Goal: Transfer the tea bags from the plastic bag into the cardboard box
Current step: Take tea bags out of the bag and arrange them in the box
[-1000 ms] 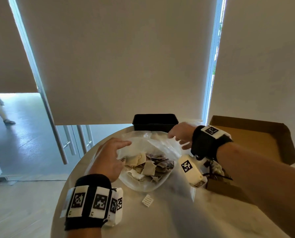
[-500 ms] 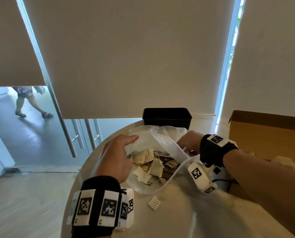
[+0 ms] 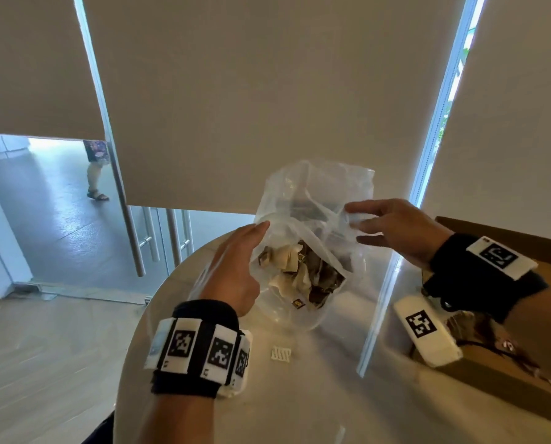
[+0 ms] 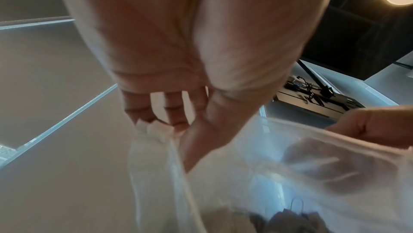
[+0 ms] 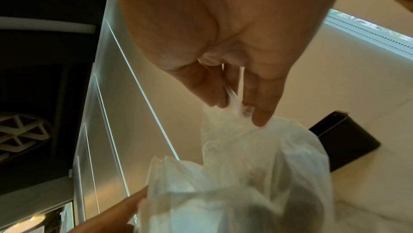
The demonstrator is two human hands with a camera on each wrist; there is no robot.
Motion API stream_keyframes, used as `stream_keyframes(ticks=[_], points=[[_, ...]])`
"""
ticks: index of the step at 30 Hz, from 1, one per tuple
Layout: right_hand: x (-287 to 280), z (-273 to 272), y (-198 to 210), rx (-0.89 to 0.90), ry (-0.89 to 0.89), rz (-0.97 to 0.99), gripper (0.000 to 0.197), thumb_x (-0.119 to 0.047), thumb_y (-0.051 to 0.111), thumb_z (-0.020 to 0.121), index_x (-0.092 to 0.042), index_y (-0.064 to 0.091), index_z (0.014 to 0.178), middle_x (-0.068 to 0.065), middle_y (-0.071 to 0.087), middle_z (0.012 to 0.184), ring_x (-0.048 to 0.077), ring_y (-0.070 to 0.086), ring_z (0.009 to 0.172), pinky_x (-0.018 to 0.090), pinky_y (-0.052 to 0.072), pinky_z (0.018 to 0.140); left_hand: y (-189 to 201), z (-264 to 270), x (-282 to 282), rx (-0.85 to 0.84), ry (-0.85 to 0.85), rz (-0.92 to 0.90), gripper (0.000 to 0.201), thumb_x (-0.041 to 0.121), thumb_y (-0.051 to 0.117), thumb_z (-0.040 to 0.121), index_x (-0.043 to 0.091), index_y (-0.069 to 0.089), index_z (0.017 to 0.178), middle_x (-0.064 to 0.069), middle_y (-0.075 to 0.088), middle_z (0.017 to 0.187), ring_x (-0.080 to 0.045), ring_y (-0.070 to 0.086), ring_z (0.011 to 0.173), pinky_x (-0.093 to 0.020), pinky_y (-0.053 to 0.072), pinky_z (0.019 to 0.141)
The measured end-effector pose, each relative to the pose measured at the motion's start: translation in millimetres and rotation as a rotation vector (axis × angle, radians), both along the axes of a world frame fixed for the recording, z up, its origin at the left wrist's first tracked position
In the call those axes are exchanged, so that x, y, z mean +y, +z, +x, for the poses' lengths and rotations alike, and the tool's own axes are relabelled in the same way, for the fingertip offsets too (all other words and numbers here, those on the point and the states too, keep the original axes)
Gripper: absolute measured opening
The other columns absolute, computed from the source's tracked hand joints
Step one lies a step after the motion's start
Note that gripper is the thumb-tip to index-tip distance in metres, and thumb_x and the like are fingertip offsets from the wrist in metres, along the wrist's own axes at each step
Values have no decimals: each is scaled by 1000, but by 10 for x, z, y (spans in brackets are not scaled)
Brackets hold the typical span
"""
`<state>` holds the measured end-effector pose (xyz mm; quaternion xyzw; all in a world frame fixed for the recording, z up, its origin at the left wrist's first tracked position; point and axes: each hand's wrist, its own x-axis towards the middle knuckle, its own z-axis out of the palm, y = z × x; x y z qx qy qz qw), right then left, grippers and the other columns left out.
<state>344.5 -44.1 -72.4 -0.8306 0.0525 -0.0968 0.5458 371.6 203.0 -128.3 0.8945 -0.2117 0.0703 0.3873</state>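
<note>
A clear plastic bag (image 3: 303, 219) hangs above the round table, with a heap of beige and brown tea bags (image 3: 299, 274) in its bottom. My left hand (image 3: 235, 267) pinches the bag's left rim (image 4: 156, 131) between thumb and fingers. My right hand (image 3: 392, 229) pinches the right rim (image 5: 236, 111) the same way, so the mouth is stretched between both hands. The brown cardboard box (image 3: 504, 389) lies open at the right, partly hidden under my right wrist.
The pale round table (image 3: 299, 398) has a small white ribbed piece (image 3: 281, 353) in front of the bag. A black bin (image 5: 344, 141) stands at the back. Beyond the glass door at left, a person's legs (image 3: 95, 174) show on the grey floor.
Both hands have lifted the bag off the table and pulled its mouth apart. The camera has tilted, so the black bin is hidden behind the raised bag. The person outside walked right.
</note>
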Motion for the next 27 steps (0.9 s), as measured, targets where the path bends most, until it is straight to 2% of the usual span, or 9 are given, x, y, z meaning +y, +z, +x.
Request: stream_keyframes(ticks=[2,4,9,11,15,19,21,25,27], points=[[-62,-72,15,-74,10,36,37,0,54,91,-31,68,105,6,57,134,21,58,116,43,46,104,5,0,-27,-24,-3,6,89,-11,53,80,43,23,144,15,29,151,-16,40,129,-38,39,107],[-87,-147,25,-94,14,60,38,0,54,91,-33,70,103,4,57,133,21,58,117,44,45,104,4,-10,-45,-41,-5,2,88,-9,54,81,43,23,144,16,29,150,-14,41,128,-34,38,107],[-98,-260,5,-139,16,98,40,1,53,91,-32,71,105,1,61,129,17,61,113,44,45,104,-18,-6,-73,-49,-16,17,88,-8,56,82,45,21,144,16,28,151,-14,41,128,-35,39,107],[-79,-271,-10,-125,30,64,41,2,52,92,-31,69,110,1,61,128,16,61,114,43,45,105,-24,-7,-80,-54,-24,28,89,-8,56,81,45,21,144,16,29,150,-12,42,127,-31,39,106],[-75,-281,-35,-155,20,136,41,4,50,92,-27,68,112,4,63,126,17,62,112,41,46,103,-12,-11,-84,-66,-34,41,89,-9,56,81,43,22,144,17,31,148,-11,44,124,-26,39,102],[-41,-288,-125,-25,20,42,38,1,52,93,-29,65,110,1,56,132,16,58,114,33,50,97,23,-44,-91,-68,-40,98,86,-5,59,81,40,24,145,15,33,149,-15,45,124,-34,41,104],[-40,-302,-185,57,14,-111,34,-4,53,94,-33,66,105,-4,54,131,14,56,115,30,51,93,48,-64,-97,-61,-46,129,82,-2,60,82,37,26,145,12,33,150,-18,46,123,-35,42,103],[64,-521,-193,67,-55,-484,12,-30,57,93,-38,67,94,-12,56,124,12,54,115,34,44,97,52,-64,-94,-63,-51,179,78,1,63,82,32,29,145,8,35,149,-19,50,119,-31,44,99],[232,-733,-172,61,27,-570,7,-41,59,91,-42,65,91,-18,52,124,7,49,118,37,41,102,22,-44,-107,-57,-51,188,78,-1,63,81,32,31,144,8,37,148,-17,48,121,-28,42,99]])
